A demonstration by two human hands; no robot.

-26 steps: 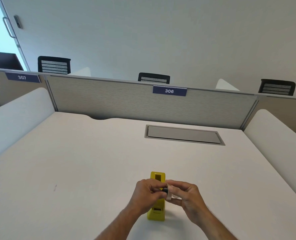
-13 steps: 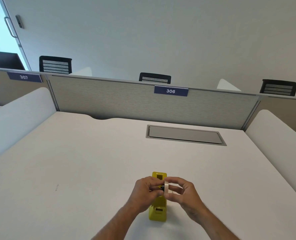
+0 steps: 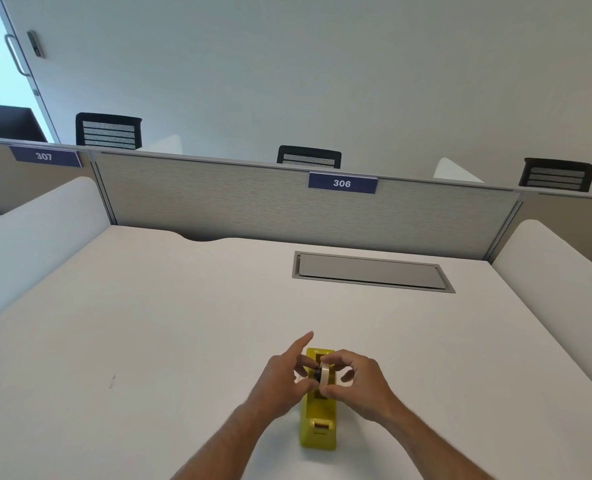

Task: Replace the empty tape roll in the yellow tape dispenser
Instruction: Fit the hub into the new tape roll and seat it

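The yellow tape dispenser [image 3: 318,427] stands on the white desk [image 3: 149,341] near its front edge, its cutter end toward me. Just above its open middle a pale tape roll [image 3: 325,374] is held on edge, with a small black core [image 3: 317,375] at its left side. My right hand [image 3: 360,386] pinches the roll's rim between thumb and fingers. My left hand [image 3: 282,382] pinches the black core with thumb and middle fingers, its index finger stretched out and up. Both hands hide most of the dispenser's middle.
A grey cable hatch [image 3: 370,271] is set flush into the desk behind the dispenser. Fabric partitions labelled 306 [image 3: 342,183] and 307 close the back, and white curved side panels [image 3: 34,230] flank the desk. Black chair backs show beyond.
The roll has turned edge-on over the dispenser. My left index finger has lifted and straightened, and both hands have shifted slightly forward over the dispenser.
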